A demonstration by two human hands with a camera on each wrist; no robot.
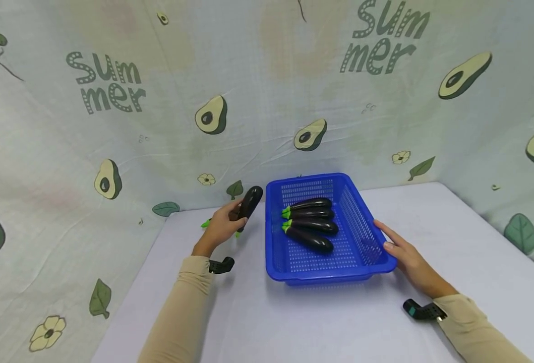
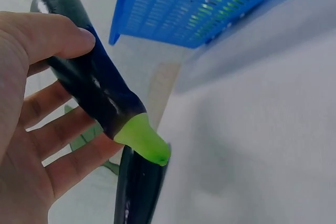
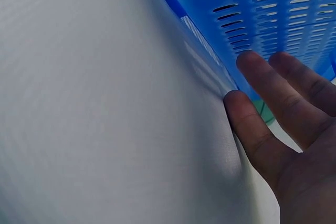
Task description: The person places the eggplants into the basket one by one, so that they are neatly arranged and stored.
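My left hand [image 1: 223, 227] grips a dark purple eggplant [image 1: 250, 200] left of the blue basket, thumb and fingers around its body. In the left wrist view, the held eggplant [image 2: 89, 72] has its green stem end pointing down and to the right. Behind it shows a second eggplant [image 2: 139, 190], partly covered. Several eggplants [image 1: 312, 226] lie side by side in the blue plastic basket [image 1: 330, 276], stems to the left. My right hand [image 1: 409, 262] touches the basket's right side, and its fingers [image 3: 252, 124] lie fairly straight near the slotted outer wall.
A white cloth covers the table [image 1: 294, 322]. Behind it hangs a pale curtain [image 1: 257, 65] printed with avocados, leaves and lettering. A green stem [image 1: 206, 223] of an eggplant shows beyond my left hand.
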